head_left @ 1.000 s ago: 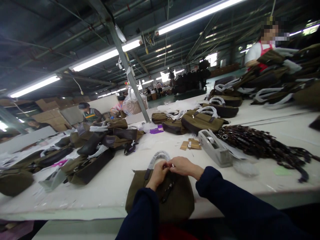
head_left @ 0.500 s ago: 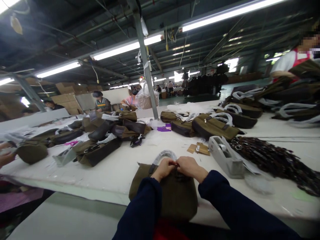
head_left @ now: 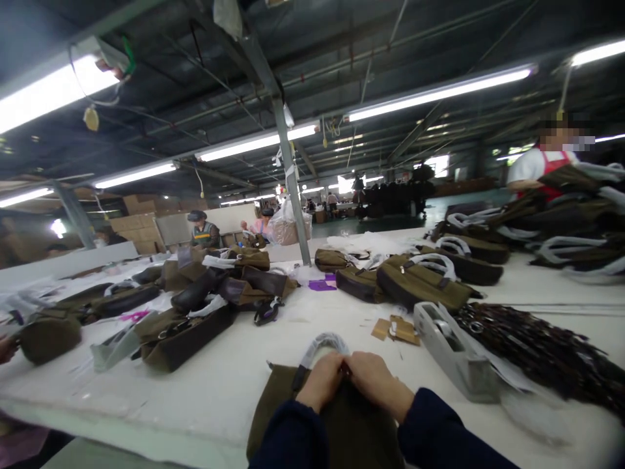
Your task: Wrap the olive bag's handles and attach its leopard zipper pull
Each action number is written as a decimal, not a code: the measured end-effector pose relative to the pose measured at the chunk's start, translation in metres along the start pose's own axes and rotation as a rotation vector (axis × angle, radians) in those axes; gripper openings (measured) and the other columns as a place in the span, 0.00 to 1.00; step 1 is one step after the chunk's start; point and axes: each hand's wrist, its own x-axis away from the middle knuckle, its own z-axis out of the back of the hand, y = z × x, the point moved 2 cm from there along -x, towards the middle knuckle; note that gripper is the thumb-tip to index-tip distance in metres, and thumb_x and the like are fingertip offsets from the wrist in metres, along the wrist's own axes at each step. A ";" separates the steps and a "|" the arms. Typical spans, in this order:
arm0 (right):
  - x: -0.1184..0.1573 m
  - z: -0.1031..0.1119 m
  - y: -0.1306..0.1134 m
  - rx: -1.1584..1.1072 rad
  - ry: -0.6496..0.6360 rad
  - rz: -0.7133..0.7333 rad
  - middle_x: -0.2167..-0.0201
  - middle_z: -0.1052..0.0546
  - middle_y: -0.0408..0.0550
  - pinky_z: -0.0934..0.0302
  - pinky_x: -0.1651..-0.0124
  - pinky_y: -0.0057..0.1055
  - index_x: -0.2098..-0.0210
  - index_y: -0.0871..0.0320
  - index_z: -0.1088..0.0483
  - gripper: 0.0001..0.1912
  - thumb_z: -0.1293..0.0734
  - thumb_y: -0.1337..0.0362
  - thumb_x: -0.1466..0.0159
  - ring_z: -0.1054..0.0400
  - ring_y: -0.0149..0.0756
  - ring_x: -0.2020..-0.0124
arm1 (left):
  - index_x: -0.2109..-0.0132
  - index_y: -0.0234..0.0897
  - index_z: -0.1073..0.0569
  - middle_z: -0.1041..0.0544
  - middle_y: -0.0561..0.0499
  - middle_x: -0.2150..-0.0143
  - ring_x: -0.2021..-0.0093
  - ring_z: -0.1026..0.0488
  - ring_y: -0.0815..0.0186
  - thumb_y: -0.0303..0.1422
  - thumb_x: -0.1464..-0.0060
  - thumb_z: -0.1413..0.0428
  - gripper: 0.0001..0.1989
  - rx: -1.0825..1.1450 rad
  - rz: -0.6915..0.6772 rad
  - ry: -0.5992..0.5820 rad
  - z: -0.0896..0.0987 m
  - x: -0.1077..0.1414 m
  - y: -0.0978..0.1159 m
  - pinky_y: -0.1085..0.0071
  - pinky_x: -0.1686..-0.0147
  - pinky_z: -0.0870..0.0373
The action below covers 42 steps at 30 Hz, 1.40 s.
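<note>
Head view, left to right:

- At the far left edge, another person's hand (head_left: 4, 350) shows beside a round olive bag (head_left: 49, 337) lying on the white table (head_left: 205, 397).
- Behind it, olive bags with dark brown leather trim (head_left: 185, 342) lie in a loose row, some with plastic-wrapped handles. A clear plastic sleeve (head_left: 114, 348) lies on the table near them.
- Further back, a co-worker in a striped vest (head_left: 205, 233) sits past the table, beside stacked cardboard boxes (head_left: 137, 225).
- In the middle foreground, the left hand (head_left: 322, 381) comes in from a navy sleeve (head_left: 290, 443) and rests at the top edge of an olive canvas bag (head_left: 293, 417).
- The right hand (head_left: 375, 384) meets it there, also from a navy sleeve (head_left: 449, 433). Both are curled closed together over a small dark piece (head_left: 346, 369), but I cannot tell whether they pinch it.
- The bag lies flat on the table's near edge, its plastic-wrapped handle (head_left: 325, 347) arching just beyond the hands.
- To the right are cardboard scraps (head_left: 395, 330) and a grey tape dispenser (head_left: 454, 352), then a heap of dark straps (head_left: 532, 348).
- At the far right, a co-worker in a red apron (head_left: 541, 172) stands behind a pile of bags (head_left: 527, 221).
</note>
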 end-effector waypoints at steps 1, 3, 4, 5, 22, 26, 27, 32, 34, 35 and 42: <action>0.002 0.002 0.000 -0.025 -0.001 0.012 0.56 0.21 0.59 0.37 0.54 0.37 0.53 0.61 0.25 0.18 0.42 0.73 0.36 0.26 0.49 0.52 | 0.68 0.39 0.26 0.24 0.46 0.64 0.59 0.28 0.58 0.22 0.53 0.49 0.10 -0.042 -0.014 0.002 0.002 -0.001 0.001 0.63 0.56 0.35; 0.007 0.007 0.004 -0.090 -0.011 0.045 0.53 0.22 0.59 0.37 0.51 0.37 0.49 0.62 0.28 0.19 0.41 0.74 0.38 0.28 0.49 0.50 | 0.67 0.39 0.26 0.25 0.46 0.64 0.60 0.29 0.58 0.22 0.55 0.48 0.10 -0.109 -0.029 -0.011 0.004 -0.002 0.002 0.64 0.57 0.36; 0.010 0.009 0.007 -0.124 -0.011 0.059 0.53 0.22 0.59 0.37 0.50 0.37 0.46 0.62 0.31 0.22 0.40 0.75 0.39 0.28 0.49 0.49 | 0.67 0.39 0.26 0.25 0.46 0.64 0.61 0.29 0.57 0.22 0.55 0.47 0.09 -0.136 -0.033 -0.018 0.006 -0.002 0.002 0.63 0.58 0.36; 0.013 0.010 0.011 -0.146 -0.005 0.070 0.53 0.22 0.59 0.37 0.50 0.37 0.43 0.63 0.33 0.25 0.39 0.75 0.40 0.28 0.49 0.49 | 0.68 0.38 0.27 0.26 0.46 0.65 0.62 0.30 0.58 0.23 0.56 0.47 0.08 -0.160 -0.033 -0.025 0.008 -0.002 0.002 0.63 0.59 0.37; 0.052 0.021 0.036 -0.165 0.142 -0.123 0.61 0.19 0.51 0.40 0.59 0.34 0.61 0.53 0.23 0.10 0.35 0.65 0.38 0.25 0.47 0.57 | 0.72 0.34 0.24 0.29 0.51 0.78 0.78 0.33 0.72 0.50 0.59 0.33 0.21 1.027 0.223 0.190 -0.016 0.026 0.020 0.77 0.78 0.34; 0.063 0.010 0.049 -0.276 0.222 -0.182 0.63 0.19 0.47 0.43 0.61 0.31 0.64 0.52 0.24 0.07 0.35 0.62 0.38 0.27 0.42 0.59 | 0.75 0.34 0.25 0.29 0.53 0.80 0.80 0.34 0.74 0.50 0.63 0.31 0.22 1.108 0.238 0.236 -0.021 0.026 0.025 0.78 0.79 0.34; 0.065 0.009 0.051 -0.292 0.251 -0.189 0.65 0.20 0.46 0.44 0.62 0.31 0.65 0.52 0.25 0.06 0.35 0.61 0.38 0.27 0.41 0.61 | 0.75 0.34 0.24 0.29 0.52 0.79 0.79 0.33 0.73 0.50 0.62 0.31 0.22 1.097 0.229 0.244 -0.022 0.028 0.028 0.77 0.78 0.33; 0.065 0.008 0.055 -0.650 0.491 -0.135 0.72 0.24 0.44 0.42 0.64 0.31 0.73 0.57 0.31 0.10 0.35 0.59 0.38 0.32 0.35 0.70 | 0.68 0.34 0.24 0.25 0.52 0.72 0.70 0.30 0.71 0.44 0.49 0.36 0.16 0.956 0.158 0.247 -0.023 0.038 0.041 0.76 0.67 0.31; 0.057 0.000 0.052 -1.025 0.487 -0.094 0.71 0.24 0.45 0.42 0.70 0.30 0.72 0.57 0.34 0.13 0.34 0.55 0.39 0.32 0.33 0.73 | 0.67 0.34 0.24 0.25 0.52 0.71 0.70 0.29 0.71 0.42 0.47 0.38 0.14 0.942 0.143 0.241 -0.025 0.041 0.041 0.76 0.66 0.31; 0.053 -0.005 0.049 -1.226 0.449 -0.069 0.69 0.23 0.46 0.42 0.73 0.29 0.72 0.57 0.35 0.14 0.33 0.53 0.39 0.32 0.33 0.74 | 0.66 0.34 0.24 0.25 0.52 0.71 0.70 0.29 0.71 0.41 0.46 0.38 0.13 0.942 0.144 0.241 -0.026 0.041 0.040 0.76 0.66 0.31; 0.033 -0.040 0.035 -1.684 0.289 0.000 0.74 0.23 0.44 0.34 0.66 0.28 0.71 0.59 0.34 0.18 0.27 0.51 0.44 0.28 0.32 0.71 | 0.65 0.33 0.25 0.23 0.52 0.71 0.71 0.28 0.72 0.40 0.48 0.37 0.13 0.956 0.175 0.275 -0.032 0.039 0.033 0.77 0.69 0.31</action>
